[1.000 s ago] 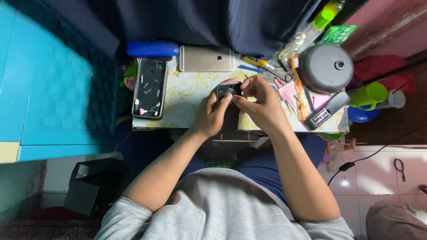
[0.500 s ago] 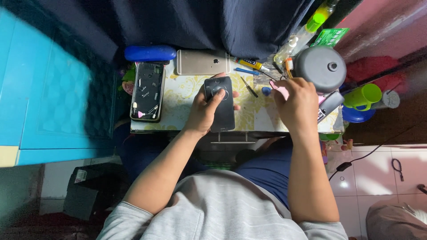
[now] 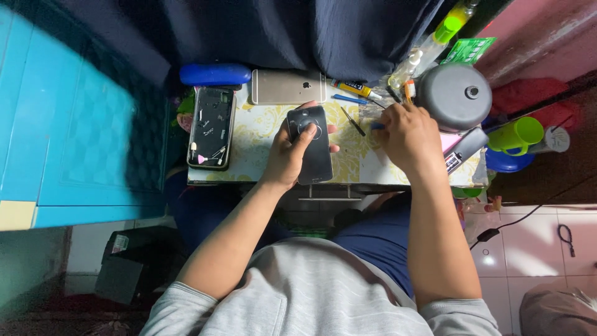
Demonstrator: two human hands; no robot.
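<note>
The left hand grips a dark phone near the middle of the desk, fingers wrapped around its edges and thumb pressed on its back. The right hand rests among the tools toward the right edge, fingers curled over a small blue-handled tool; whether they hold it, I cannot tell. An opened phone chassis lies at the left edge, a silver phone at the far edge. The small desk has a yellow patterned top, cramped between a turquoise wall and a tiled floor.
</note>
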